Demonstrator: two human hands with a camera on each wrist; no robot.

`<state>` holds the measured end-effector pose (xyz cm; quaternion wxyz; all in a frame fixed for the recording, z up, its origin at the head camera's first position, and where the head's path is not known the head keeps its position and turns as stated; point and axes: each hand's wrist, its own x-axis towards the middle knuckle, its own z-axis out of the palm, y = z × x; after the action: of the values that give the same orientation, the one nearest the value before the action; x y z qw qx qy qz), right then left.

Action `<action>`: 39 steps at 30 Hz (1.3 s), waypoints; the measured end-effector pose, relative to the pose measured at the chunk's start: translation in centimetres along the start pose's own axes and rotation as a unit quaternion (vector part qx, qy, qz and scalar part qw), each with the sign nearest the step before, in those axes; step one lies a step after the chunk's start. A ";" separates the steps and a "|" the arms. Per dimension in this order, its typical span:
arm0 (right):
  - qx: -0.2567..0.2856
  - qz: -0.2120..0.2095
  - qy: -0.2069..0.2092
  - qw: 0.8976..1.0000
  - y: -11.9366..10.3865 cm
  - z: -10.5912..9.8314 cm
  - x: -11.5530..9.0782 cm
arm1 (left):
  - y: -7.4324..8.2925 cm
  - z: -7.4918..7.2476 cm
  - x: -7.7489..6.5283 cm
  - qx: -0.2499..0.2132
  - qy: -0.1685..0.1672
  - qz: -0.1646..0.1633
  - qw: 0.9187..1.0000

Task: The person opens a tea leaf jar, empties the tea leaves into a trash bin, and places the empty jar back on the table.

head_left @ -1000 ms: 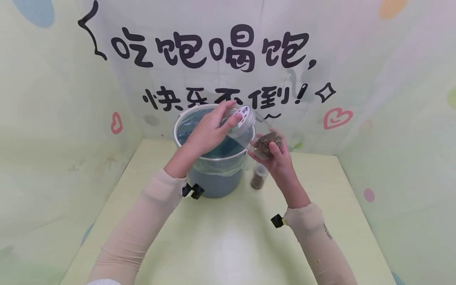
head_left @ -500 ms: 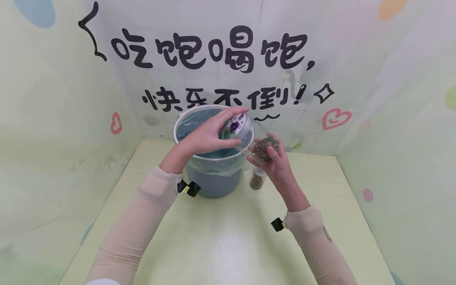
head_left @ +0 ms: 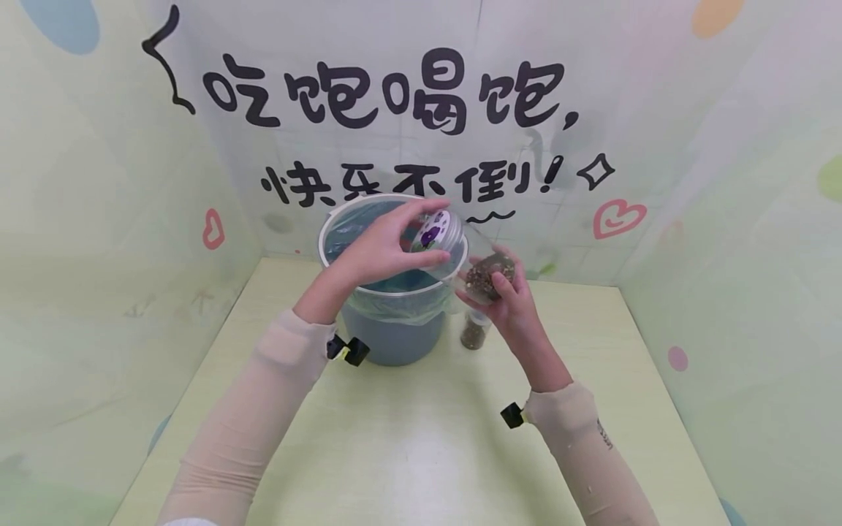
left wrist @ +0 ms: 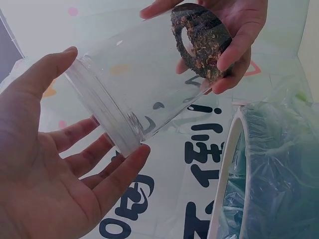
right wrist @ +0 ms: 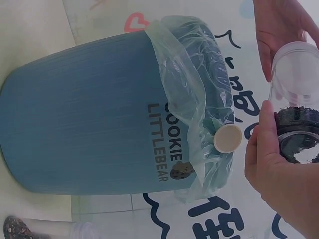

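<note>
A clear jar (head_left: 468,245) with dark brown dried flakes (left wrist: 199,45) at its base is held tilted beside and above the bin's right rim. My left hand (head_left: 384,248) grips its lid (head_left: 439,232), which has purple flowers printed on top, thumb on one side and fingers on the other. The lid sits on the jar's mouth. My right hand (head_left: 514,296) holds the jar's base, its thumb lying over the flakes. In the left wrist view, the jar's wall (left wrist: 144,74) shows see-through between both hands.
A blue-grey bin (head_left: 395,336) lined with a thin plastic bag (right wrist: 184,84) stands at the back of the table (head_left: 408,438). To its right is a smaller jar (head_left: 473,332) with brown contents. A printed backdrop (head_left: 658,109) rises behind.
My left hand has shifted its hold from fingers over the lid's top to the lid's sides, and the lid's flower print has turned into view. The jar has lowered slightly.
</note>
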<state>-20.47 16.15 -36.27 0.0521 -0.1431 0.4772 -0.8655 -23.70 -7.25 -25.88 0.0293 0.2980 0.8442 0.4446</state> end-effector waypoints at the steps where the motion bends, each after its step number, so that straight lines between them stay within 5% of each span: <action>1: -0.004 0.000 0.000 1.000 0.0 -0.1 0.0 | 0.0 0.0 0.0 0.005 0.003 -0.005 1.000; 9: -0.011 -0.006 -0.002 1.000 0.2 -0.2 -0.1 | 0.3 0.4 -0.2 0.091 0.027 -0.033 0.995; 13: -0.009 -0.012 -0.006 1.000 0.4 -0.1 -0.1 | 0.2 0.6 -0.4 0.121 0.012 -0.003 0.993; 19: -0.019 -0.015 -0.015 1.000 0.5 -0.1 -0.3 | -0.1 0.4 -0.8 0.092 -0.023 0.067 0.993; 23: -0.024 -0.011 -0.015 1.000 0.5 -0.2 -0.4 | -0.3 0.2 -0.9 0.079 -0.039 0.077 0.993; 39: -0.029 -0.008 -0.006 1.000 0.8 -0.1 -0.4 | -0.6 0.3 -0.8 0.102 0.011 -0.023 0.994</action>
<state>-20.13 15.85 -37.06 0.0439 -0.1539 0.5009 -0.8506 -23.26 -7.67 -26.72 -0.0008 0.2751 0.8920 0.3587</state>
